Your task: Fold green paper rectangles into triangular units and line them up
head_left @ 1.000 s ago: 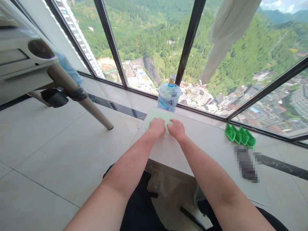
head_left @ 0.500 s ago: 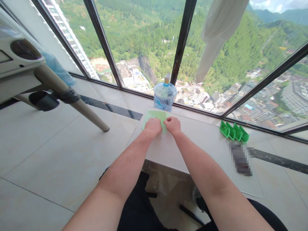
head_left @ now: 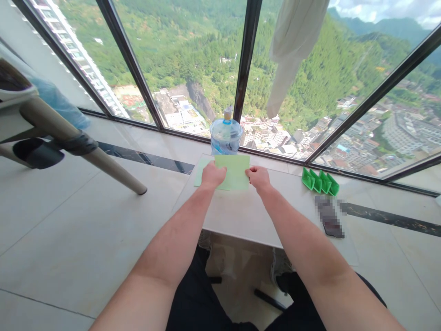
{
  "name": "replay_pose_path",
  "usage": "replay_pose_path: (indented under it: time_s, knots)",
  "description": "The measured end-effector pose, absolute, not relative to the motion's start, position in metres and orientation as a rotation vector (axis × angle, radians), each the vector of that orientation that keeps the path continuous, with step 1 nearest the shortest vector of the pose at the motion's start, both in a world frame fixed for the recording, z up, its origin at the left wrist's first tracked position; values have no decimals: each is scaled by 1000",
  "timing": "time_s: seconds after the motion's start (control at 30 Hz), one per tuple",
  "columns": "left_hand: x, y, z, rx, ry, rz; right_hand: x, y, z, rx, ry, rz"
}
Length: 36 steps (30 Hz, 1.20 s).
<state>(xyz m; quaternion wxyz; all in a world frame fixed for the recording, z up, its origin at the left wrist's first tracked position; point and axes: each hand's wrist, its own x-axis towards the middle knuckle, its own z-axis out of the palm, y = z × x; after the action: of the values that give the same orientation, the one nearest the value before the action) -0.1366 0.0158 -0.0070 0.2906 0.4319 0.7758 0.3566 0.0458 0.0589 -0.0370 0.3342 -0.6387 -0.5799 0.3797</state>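
Note:
A light green sheet of paper is held up between my hands above the white table. My left hand is closed on its left edge, the thumb lying over the front. At the sheet's right edge, my right hand pinches it between thumb and fingers. More pale green paper lies on the tabletop, partly behind my left hand; I cannot tell how many sheets are there.
Several folded green paper pieces stand in a row at the table's right, beyond a pixelated dark flat object. A large water bottle stands behind the table by the window. A beige chair-like leg is at left.
The green sheet has come up from the tabletop paper and shifted right, its face now in view. My hands have moved apart along its edges. The camera view has turned slightly right.

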Motion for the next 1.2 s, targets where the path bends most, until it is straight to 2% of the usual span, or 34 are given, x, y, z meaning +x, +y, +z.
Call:
replay_pose_path:
  time_s: [0.13,0.43,0.57,1.0,1.2]
  knots:
    - [-108,24,-8,911,1762,1046,114,37,-19,-1551,-1314,1157]
    - [-25,18,-13,1038,1384,1025,209,-4,-17,-1547,-1228,1207]
    - [-14,19,-19,1115,1353,959,221,-2,-20,-1548,-1289,1163]
    - [-29,24,-14,1001,1376,973,210,22,-24,-1350,-1181,1428]
    - [-34,18,-1,922,1220,984,205,18,-20,-1281,-1056,1512]
